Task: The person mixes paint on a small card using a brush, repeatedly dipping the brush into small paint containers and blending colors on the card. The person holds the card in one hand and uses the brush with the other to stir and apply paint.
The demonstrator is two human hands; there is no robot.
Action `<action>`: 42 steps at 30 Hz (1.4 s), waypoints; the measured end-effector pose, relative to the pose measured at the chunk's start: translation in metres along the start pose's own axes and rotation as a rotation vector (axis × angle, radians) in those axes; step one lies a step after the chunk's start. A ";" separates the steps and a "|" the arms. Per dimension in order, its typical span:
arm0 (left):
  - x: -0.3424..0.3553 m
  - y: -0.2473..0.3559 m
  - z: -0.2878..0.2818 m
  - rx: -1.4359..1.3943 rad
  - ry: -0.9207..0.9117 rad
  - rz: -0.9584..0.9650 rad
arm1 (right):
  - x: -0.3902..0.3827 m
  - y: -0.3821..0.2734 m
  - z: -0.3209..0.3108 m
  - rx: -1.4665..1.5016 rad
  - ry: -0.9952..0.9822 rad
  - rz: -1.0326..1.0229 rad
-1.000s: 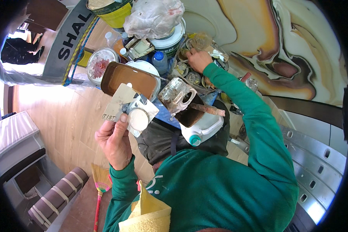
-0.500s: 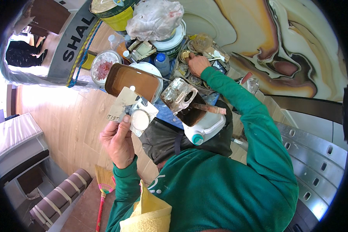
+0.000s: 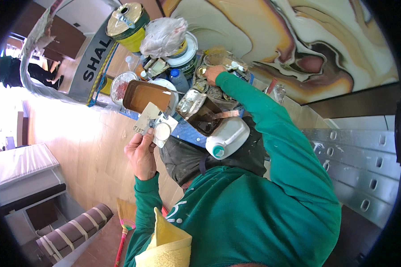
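Observation:
My left hand (image 3: 141, 155) is closed, its thumb pressing on an off-white card (image 3: 148, 116) with printed letters. A round whitish disc (image 3: 162, 131) sits on a paler piece at the card's right end, held along with it. My right hand (image 3: 214, 74) reaches forward among several small round tins (image 3: 214, 92). Its fingers are curled down beside a gold-coloured round lid (image 3: 201, 72); the fingertips are partly hidden, so what they grip does not show. Between my arms lie a brown tray (image 3: 142, 96), a dark tub (image 3: 206, 121) with a flat stick (image 3: 227, 114), and a white jug (image 3: 231, 137).
Farther off stand a yellow-green bucket (image 3: 131, 33), a lidded white pail (image 3: 190, 46) with a plastic bag (image 3: 165, 36), and a blue-capped bottle (image 3: 178, 80). A marbled panel (image 3: 272, 40) rises behind. Metal slotted boards (image 3: 356, 160) lie right, a broom (image 3: 125, 222) left.
The view has shifted slightly, moving most things a little within it. My left hand still holds the card, and my right hand stays among the tins, with more of the gold lid showing.

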State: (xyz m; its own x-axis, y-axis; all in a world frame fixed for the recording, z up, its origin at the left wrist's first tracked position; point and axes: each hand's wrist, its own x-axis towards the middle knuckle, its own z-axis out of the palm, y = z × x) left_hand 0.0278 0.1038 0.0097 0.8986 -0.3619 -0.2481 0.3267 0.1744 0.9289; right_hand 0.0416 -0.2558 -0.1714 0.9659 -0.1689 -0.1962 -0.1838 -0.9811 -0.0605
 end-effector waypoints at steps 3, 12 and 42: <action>-0.005 -0.006 -0.003 0.078 -0.049 -0.023 | -0.029 0.006 -0.031 0.153 0.109 0.136; -0.050 -0.023 0.021 0.120 -0.171 0.018 | -0.222 0.032 -0.043 0.616 0.598 0.306; 0.030 0.019 0.130 0.014 -0.301 0.099 | -0.234 0.042 0.050 1.013 0.421 0.399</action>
State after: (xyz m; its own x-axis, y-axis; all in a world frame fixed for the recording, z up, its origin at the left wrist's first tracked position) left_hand 0.0229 -0.0223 0.0558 0.7985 -0.5985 -0.0654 0.2357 0.2108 0.9487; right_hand -0.2016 -0.2531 -0.1765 0.7558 -0.6530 -0.0490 -0.3660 -0.3591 -0.8585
